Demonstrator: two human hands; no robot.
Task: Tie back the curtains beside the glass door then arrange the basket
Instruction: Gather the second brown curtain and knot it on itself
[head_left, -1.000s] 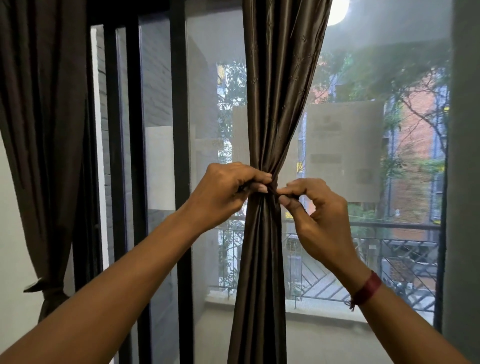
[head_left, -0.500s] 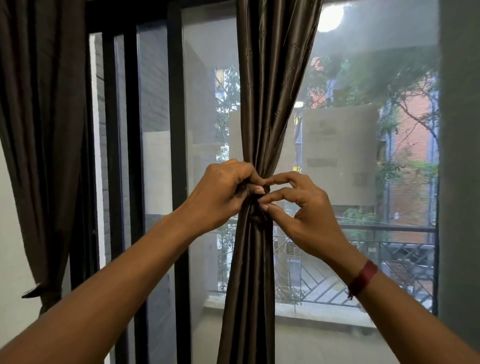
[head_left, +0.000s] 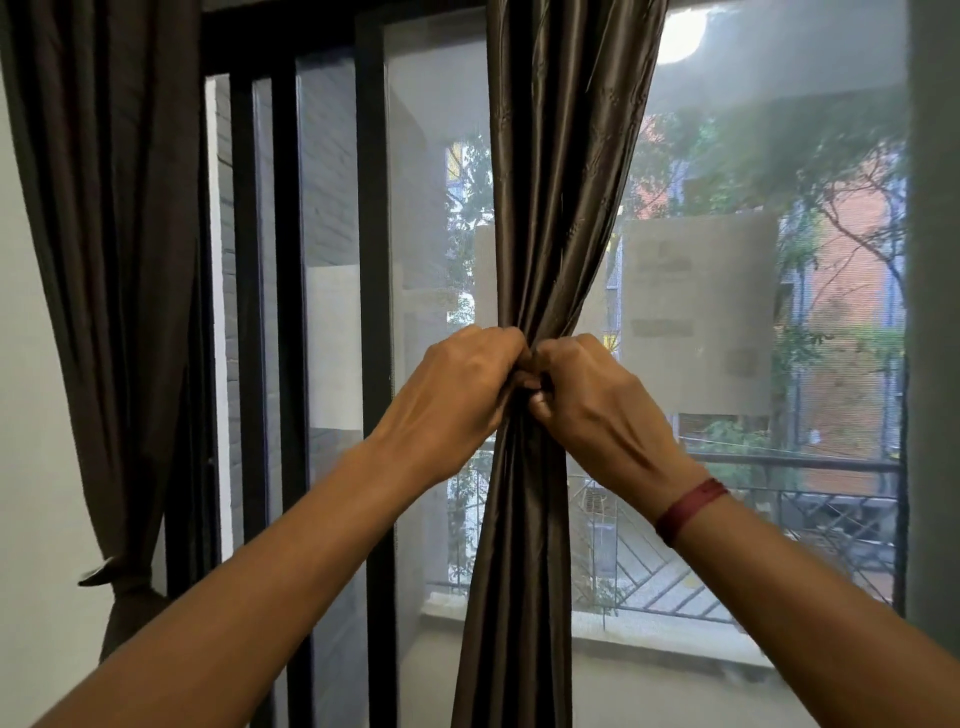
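Note:
A dark brown satin curtain hangs in front of the glass door, gathered into a narrow waist at mid height. My left hand and my right hand are both fisted at that waist, knuckles touching, gripping the tie band, which my fingers hide. A second dark curtain hangs at the far left, bound low down by a knotted tie. No basket is in view.
Black door frames stand between the two curtains. A grey wall edge borders the right side. Behind the glass are a balcony railing, trees and brick buildings. A paper sheet is stuck on the glass.
My right hand's fingers, spread in a pinch before, have curled into a fist against the left hand at the curtain's waist. Both hands have drawn closer together.

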